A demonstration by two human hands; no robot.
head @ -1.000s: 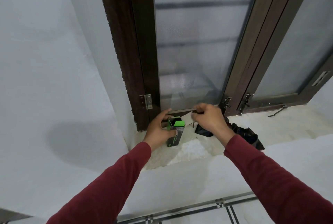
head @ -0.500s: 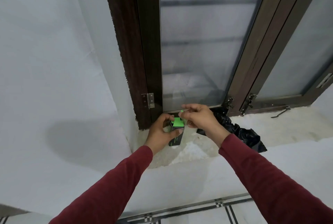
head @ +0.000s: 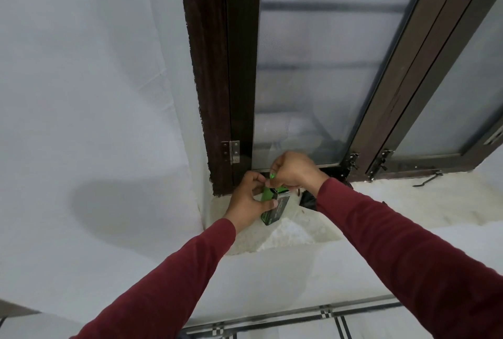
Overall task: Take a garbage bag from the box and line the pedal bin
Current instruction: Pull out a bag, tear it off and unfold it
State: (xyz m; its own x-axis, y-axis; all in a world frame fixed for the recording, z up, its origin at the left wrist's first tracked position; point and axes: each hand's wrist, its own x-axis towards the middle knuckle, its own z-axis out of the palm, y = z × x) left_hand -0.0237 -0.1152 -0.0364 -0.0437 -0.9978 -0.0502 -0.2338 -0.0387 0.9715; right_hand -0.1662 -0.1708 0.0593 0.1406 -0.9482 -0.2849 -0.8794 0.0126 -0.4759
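on the window sill (head: 408, 197), by the dark frame, left hand (head: 249, 199) grips the green garbage bag box (head: 273, 206), fingers curled round its side. right hand (head: 292, 168) pinches the green top flap (head: 273, 175). black garbage bag (head: 309, 199) lies just beside, partly hidden by the wrist. box looks light, thin card, crushable: hold by the sides. bag film probably soft, slippery; pinch an edge.
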